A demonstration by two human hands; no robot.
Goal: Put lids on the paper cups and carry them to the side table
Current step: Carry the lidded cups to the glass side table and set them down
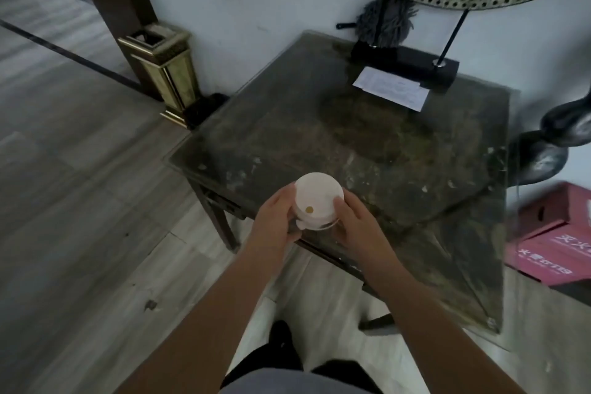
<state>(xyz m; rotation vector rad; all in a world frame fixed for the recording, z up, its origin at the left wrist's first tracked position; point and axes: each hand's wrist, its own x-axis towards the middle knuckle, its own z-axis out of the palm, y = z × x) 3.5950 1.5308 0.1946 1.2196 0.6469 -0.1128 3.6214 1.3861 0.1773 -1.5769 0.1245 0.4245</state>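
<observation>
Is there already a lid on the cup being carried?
Yes, a white lid covers the cup, which the left hand and right hand grip.

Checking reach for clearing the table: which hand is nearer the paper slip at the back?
Right. The right hand grips the lidded cup on the side toward the paper slip; the left hand grips the cup's far side, farther away.

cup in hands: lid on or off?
On. The white lid covers the cup's top; left hand and right hand grip its sides. Fully snapped down: cannot tell.
</observation>
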